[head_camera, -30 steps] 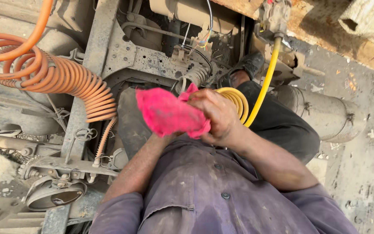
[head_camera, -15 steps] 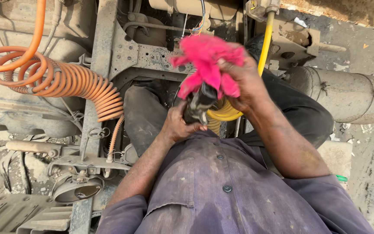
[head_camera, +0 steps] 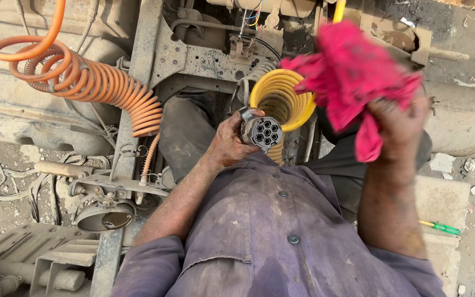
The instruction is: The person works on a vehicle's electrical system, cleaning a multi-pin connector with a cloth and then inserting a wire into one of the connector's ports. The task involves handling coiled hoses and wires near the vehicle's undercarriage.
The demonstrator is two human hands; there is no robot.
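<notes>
Pink rag above right fingers

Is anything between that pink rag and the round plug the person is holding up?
Nothing visible. The left hand grips the round plug, its pin face bare toward the camera. The right hand holds the pink rag up to the side, with open space between them.
</notes>
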